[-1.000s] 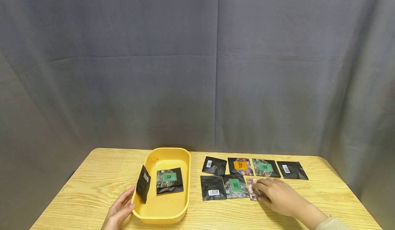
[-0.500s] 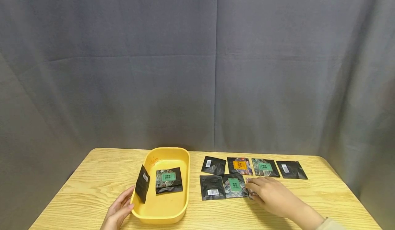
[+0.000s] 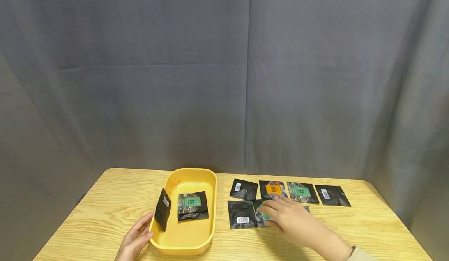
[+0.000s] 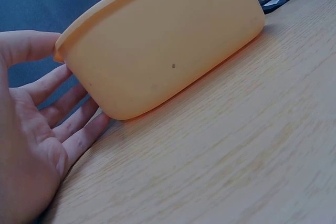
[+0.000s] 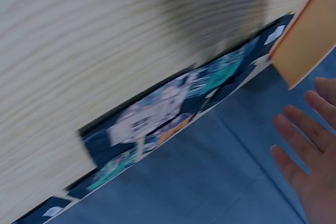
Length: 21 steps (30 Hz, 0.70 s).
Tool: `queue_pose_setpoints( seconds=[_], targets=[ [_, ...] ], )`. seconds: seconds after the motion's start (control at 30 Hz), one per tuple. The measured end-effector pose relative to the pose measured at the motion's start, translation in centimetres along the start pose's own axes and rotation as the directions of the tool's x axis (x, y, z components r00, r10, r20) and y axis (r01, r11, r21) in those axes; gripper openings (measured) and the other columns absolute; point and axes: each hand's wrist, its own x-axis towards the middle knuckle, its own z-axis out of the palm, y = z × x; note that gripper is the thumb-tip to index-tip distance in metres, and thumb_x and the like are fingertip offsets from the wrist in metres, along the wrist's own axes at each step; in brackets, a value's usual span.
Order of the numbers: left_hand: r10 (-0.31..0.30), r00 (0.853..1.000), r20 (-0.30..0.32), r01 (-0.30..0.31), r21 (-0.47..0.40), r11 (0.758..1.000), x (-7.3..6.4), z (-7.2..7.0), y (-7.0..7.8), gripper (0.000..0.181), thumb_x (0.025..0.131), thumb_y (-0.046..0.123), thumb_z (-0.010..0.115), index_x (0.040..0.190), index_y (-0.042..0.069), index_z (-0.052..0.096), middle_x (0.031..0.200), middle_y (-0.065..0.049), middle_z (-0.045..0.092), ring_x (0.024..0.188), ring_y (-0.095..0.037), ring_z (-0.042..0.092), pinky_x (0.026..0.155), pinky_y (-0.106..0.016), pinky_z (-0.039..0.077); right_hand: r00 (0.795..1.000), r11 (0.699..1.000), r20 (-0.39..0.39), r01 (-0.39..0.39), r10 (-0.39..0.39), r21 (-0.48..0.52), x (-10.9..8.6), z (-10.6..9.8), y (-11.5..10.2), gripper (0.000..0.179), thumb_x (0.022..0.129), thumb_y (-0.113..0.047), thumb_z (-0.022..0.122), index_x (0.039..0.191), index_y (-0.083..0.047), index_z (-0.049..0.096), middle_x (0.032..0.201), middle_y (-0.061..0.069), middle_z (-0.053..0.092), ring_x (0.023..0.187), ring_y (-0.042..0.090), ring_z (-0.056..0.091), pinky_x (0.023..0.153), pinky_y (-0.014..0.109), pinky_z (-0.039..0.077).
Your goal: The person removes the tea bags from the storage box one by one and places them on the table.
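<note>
My left hand [image 3: 135, 237] rests at the left side of a yellow plastic tub [image 3: 186, 250], thumb at the rim and fairly straight fingers against the outer wall. Inside the tub, one black sachet [image 3: 162, 209] leans on the left wall. Another with a green label [image 3: 192, 203] lies on the tub's floor over a dark sachet. My right hand [image 3: 292, 220] hovers palm down over the front row of sachets, overlapping a green-labelled sachet [image 3: 260, 219]. Its fingers [image 5: 299, 129] are spread in the right wrist view, holding nothing. A sachet with a pale pink label [image 5: 144, 116] lies flat nearby.
Behind the hand lies a row of sachets: a barcode-side one [image 3: 243, 189], one with an orange label [image 3: 273, 189], a green-labelled one [image 3: 302, 192] and a black one [image 3: 332, 195]. Another barcode-side sachet [image 3: 242, 214] sits front left. A grey curtain [image 3: 224, 97] hangs behind the wooden table [image 3: 94, 214].
My right hand has moved left, from the pink-labelled sachet to over the green-labelled one beside it. The left hand and the tub have stayed in place.
</note>
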Motion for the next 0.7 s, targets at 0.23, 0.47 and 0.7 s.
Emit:
queue_pose_setpoints(
  seconds=[0.23, 0.47, 0.7],
  targets=[
    [0.003, 1.0, 0.0, -0.003, -0.008, 1.0, 0.0, 0.1, 0.1, 0.053, 0.096, 0.0, 0.049, 0.143, -0.018, 0.031, 0.135, -0.018, 0.048, 0.106, -0.001, 0.059, 0.083, -0.021, 0.05, 0.998, 1.0, -0.054, 0.012, -0.012, 0.004, 2.4, 0.5, -0.9, 0.038, 0.081, -0.019, 0.082, 0.117, -0.013, 0.07, 0.114, -0.001, 0.067, 0.101, 0.017, 0.065, 0.088, 0.038, 0.054],
    [-0.007, 1.0, 0.0, 0.007, -0.011, 1.0, -0.1, 0.1, 0.2, 0.054, 0.096, 0.001, 0.05, 0.143, -0.017, 0.033, 0.132, -0.011, 0.051, 0.107, -0.003, 0.059, 0.084, -0.021, 0.05, 0.999, 1.0, -0.04, -0.02, 0.021, 0.017, 5.0, 0.5, -1.9, 0.032, 0.089, -0.02, 0.075, 0.119, -0.014, 0.069, 0.115, -0.002, 0.066, 0.105, 0.017, 0.064, 0.09, 0.04, 0.053],
    [0.009, 1.0, 0.0, -0.009, -0.007, 1.0, -0.1, 0.2, 0.2, 0.052, 0.096, -0.002, 0.048, 0.143, -0.019, 0.031, 0.136, -0.02, 0.047, 0.106, 0.0, 0.059, 0.084, -0.021, 0.051, 0.999, 0.999, -0.052, -0.009, 0.011, 0.038, 7.5, 0.5, -3.1, 0.028, 0.093, -0.023, 0.071, 0.121, -0.018, 0.069, 0.115, -0.003, 0.067, 0.104, 0.015, 0.064, 0.091, 0.035, 0.051]
  ],
)
